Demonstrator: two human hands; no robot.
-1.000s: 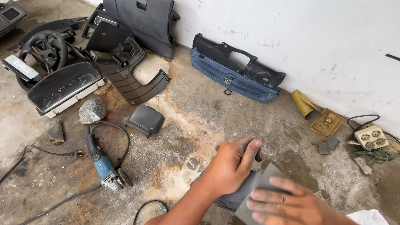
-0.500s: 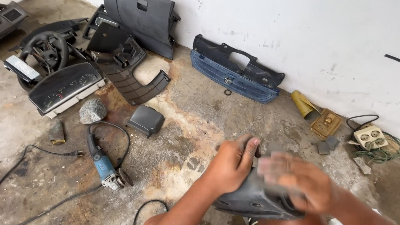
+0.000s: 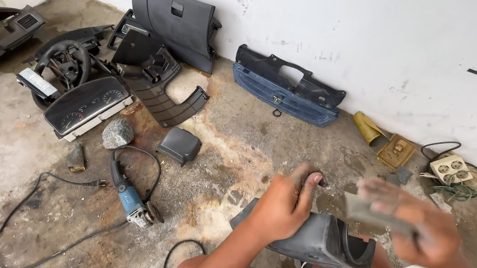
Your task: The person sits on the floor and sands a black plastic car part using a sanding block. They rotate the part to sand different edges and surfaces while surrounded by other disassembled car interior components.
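Observation:
My left hand (image 3: 287,203) grips the top edge of a dark grey plastic car trim panel (image 3: 319,241) resting on my lap at the bottom of the head view. My right hand (image 3: 416,223) is blurred and holds a small grey sheet of sandpaper (image 3: 368,212) just to the right of the panel. The panel's curved right end shows an open recess.
A blue angle grinder (image 3: 131,199) with its black cord (image 3: 40,252) lies on the stained concrete floor to the left. A stone (image 3: 117,133), a small grey cover (image 3: 179,145), an instrument cluster (image 3: 87,106), a steering wheel (image 3: 62,63), dark dashboard panels (image 3: 178,20) and a blue trim piece (image 3: 284,94) lie by the white wall. A socket strip (image 3: 450,168) sits at right.
My right hand has swept from the panel's lower face up and to the right with the sandpaper. The panel has tilted, showing its curved end. My left hand keeps its grip.

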